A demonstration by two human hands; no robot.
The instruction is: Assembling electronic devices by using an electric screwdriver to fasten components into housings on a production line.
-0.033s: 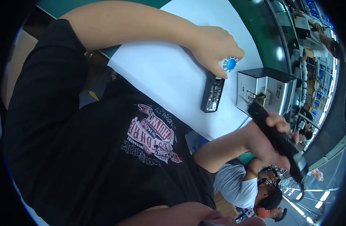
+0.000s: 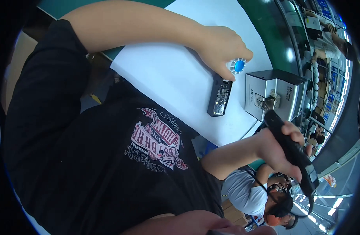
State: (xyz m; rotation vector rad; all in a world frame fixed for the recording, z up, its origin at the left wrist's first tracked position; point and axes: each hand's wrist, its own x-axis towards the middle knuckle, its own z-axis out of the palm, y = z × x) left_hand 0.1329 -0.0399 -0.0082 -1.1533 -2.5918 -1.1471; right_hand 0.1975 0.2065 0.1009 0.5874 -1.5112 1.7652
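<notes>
The left hand (image 2: 221, 47) is being nearly closed, holding a round, ridged white piece with blue centre (image 2: 238, 66) beside a black oblong block with exposed circuit board (image 2: 220, 97), which is lying on a white paper sheet (image 2: 160, 74). The right hand (image 2: 272, 149) is gripping firmly a long black corded tool (image 2: 286, 144), near a white-and-black rectangular box (image 2: 294, 98) at the far side.

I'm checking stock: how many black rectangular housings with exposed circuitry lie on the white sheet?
1: the black rectangular housing on the white sheet, one end at the left hand, which may hide others.
</notes>
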